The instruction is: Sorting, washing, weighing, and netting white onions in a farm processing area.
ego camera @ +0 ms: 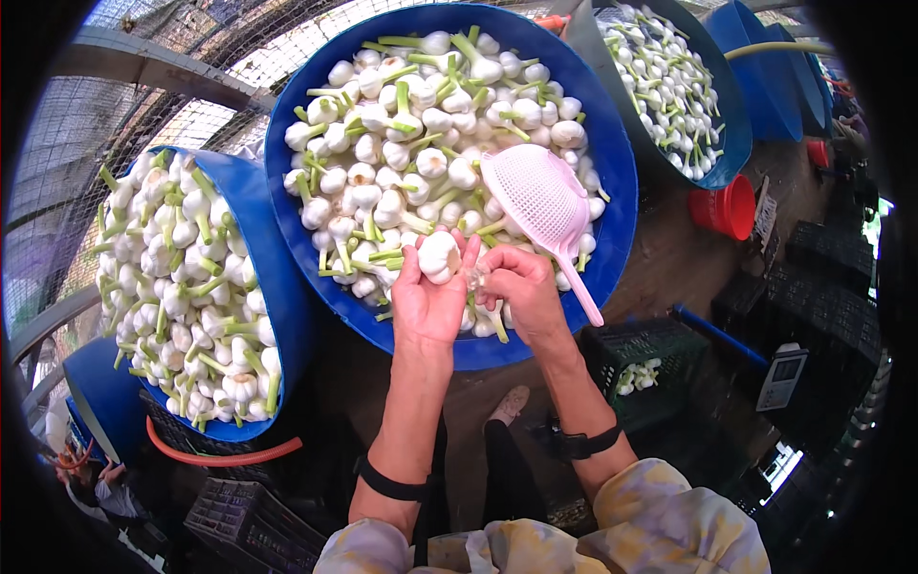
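Note:
A white garlic bulb (439,257) rests in my left hand (430,294), held between the thumb and fingers. Close on its right, my right hand (522,287) pinches a scrap of thin garlic skin (476,275) between thumb and fingertips. Both hands are over the near edge of a large round blue tub (627,186), filled with garlic bulbs (432,163) that have short green stems. A pink plastic strainer (536,190) lies on the bulbs behind my right hand, its handle pointing towards me over the tub's rim.
Left stands another blue tub (251,194) heaped with garlic; a third garlic-filled tub (735,122) is at upper right. Also around are a red bucket (724,206), a dark green crate (645,344) holding some garlic, an orange hose (222,458), and a dark crate (244,513). A person (118,495) is at lower left.

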### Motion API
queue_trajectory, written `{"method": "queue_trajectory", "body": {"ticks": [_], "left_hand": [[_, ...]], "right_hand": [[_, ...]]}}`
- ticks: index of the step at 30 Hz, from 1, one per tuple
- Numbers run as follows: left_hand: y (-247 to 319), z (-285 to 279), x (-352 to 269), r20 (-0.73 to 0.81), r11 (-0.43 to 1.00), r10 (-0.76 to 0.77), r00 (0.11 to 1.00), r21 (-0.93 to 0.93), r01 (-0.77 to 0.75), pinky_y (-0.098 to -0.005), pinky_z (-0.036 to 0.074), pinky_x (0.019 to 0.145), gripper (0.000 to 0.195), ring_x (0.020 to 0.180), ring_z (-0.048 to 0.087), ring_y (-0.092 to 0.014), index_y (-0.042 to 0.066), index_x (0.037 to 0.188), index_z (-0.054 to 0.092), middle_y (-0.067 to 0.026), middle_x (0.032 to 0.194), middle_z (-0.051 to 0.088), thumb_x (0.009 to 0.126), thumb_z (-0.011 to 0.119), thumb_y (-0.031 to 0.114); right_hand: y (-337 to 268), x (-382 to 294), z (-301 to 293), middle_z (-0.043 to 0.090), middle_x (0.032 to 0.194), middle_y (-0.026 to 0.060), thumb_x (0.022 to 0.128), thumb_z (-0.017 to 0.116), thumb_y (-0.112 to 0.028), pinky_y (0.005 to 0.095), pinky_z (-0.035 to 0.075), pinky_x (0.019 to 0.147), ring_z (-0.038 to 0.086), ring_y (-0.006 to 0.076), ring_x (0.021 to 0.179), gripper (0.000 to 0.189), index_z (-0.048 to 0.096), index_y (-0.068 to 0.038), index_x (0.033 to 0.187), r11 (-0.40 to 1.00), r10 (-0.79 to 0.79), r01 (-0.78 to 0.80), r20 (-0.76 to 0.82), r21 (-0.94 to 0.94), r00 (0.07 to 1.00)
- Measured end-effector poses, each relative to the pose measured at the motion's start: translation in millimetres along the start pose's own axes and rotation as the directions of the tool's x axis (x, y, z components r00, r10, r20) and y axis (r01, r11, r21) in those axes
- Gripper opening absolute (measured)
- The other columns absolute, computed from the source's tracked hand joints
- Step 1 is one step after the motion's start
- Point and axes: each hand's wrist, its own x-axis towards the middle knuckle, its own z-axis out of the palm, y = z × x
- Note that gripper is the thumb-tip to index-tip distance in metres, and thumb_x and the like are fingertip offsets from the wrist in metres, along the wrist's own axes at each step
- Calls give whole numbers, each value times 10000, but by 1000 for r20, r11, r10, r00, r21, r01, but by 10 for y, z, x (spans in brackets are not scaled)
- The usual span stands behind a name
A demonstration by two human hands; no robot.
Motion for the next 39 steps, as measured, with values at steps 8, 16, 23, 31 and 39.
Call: {"method": "queue_trajectory", "body": {"ticks": [8,16,23,31,39], "left_hand": [[512,-76,165,689,-693,353,633,647,-318,-399,451,823,262,931,561,-345,-27,1058,541,-206,982,559,822,570,83],[1537,-31,902,695,-760,585,418,650,-16,-471,451,745,228,878,554,-405,-6,1033,524,-197,965,542,810,511,35],[1337,-165,1097,612,-849,482,628,504,161,-482,484,687,143,829,609,-369,43,883,591,-155,921,565,796,608,155],[1241,-34,1149,518,-779,553,652,600,183,-482,468,676,159,796,613,-381,26,828,603,-170,829,635,808,608,184],[2053,1655,929,991,-994,76,110,85,-74,-456,449,642,262,772,584,-365,-31,1069,521,-240,889,573,819,518,46]], "right_hand": [[-325,185,5,584,693,103,754,540,-54,347,478,600,600,235,653,96,581,18,803,699,17,317,458,-641,889],[-1963,2128,-478,641,883,109,838,540,-197,298,500,643,637,188,759,234,622,-24,974,579,-46,480,561,-659,826],[-1081,2397,-590,654,746,96,805,425,-76,249,467,441,629,130,537,312,652,2,1005,374,-607,543,244,-752,757],[-256,1366,-264,616,666,136,805,443,-62,341,492,543,635,201,564,232,639,34,884,736,-278,174,-58,-654,959],[-1649,1422,-777,673,936,110,903,530,-249,293,518,656,660,173,786,325,597,-24,1128,517,-146,440,431,-734,890]]}}
